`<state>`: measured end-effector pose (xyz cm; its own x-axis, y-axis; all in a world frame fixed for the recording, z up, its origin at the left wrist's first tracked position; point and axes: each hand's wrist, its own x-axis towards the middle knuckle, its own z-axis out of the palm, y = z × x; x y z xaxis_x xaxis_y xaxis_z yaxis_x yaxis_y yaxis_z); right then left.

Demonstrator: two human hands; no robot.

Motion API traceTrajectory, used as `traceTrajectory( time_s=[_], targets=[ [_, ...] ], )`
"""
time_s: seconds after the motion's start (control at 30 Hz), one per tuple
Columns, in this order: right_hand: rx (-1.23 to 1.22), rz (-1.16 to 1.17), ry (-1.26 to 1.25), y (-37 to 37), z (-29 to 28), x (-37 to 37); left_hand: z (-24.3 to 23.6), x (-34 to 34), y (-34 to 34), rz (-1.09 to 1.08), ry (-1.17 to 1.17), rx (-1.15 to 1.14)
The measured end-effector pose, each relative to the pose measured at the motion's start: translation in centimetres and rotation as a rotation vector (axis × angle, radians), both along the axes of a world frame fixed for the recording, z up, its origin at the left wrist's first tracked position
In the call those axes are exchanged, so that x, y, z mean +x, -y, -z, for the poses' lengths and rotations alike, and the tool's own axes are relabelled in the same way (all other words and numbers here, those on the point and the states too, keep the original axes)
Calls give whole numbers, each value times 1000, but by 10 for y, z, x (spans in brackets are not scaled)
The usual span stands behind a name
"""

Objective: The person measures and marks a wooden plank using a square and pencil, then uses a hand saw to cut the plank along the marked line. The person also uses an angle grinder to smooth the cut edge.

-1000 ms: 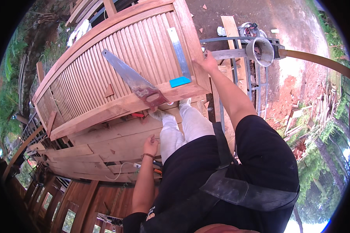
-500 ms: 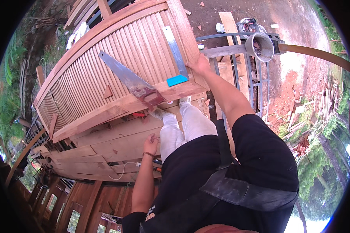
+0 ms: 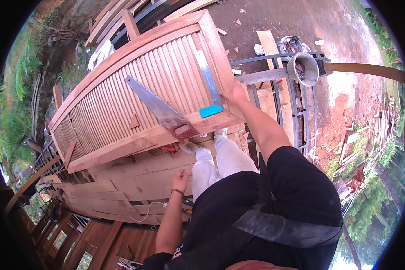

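A louvered wooden shutter panel (image 3: 166,58) with a broad frame lies in front of me, slanting across the view. My right hand (image 3: 235,93) grips its right edge, with the fingers over the frame. Close to that hand, a try square (image 3: 211,110) with a blue stock and steel blade rests on the slats and frame. A hand saw (image 3: 159,108) with a brown handle lies across the slats, its handle reaching over the near rail. My left hand (image 3: 180,181) hangs low beside my leg, its fingers curled, and nothing shows in it.
Small wood offcuts, one a triangular scrap (image 3: 134,121), lie on the panel. Wide planks (image 3: 121,175) form a platform below. To the right stand a metal frame (image 3: 301,117) and a grey bucket (image 3: 303,69). A white cable (image 3: 145,213) runs near my left arm.
The view has shifted, so panel, tools and hands all appear slightly lower and farther right. My right hand still holds the panel's edge, and the left remains low and curled.
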<state>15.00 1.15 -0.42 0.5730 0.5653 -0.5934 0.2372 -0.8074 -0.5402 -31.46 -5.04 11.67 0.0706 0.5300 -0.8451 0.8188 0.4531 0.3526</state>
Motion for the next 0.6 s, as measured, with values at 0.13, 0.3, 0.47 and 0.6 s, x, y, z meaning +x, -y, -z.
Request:
traceTrajectory(
  time_s=[0.13,0.3,0.47,0.6],
  targets=[
    [75,-20,15,4,8,2,9,-6,-1,8,19,2],
    [19,-32,10,1,-3,-2,7,-4,5,5,29,-14],
    [-15,-68,31,1,2,2,18,-3,3,-1,52,-15],
    [-135,-115,-1,-9,-12,3,20,-6,2,20,38,15]
  ],
)
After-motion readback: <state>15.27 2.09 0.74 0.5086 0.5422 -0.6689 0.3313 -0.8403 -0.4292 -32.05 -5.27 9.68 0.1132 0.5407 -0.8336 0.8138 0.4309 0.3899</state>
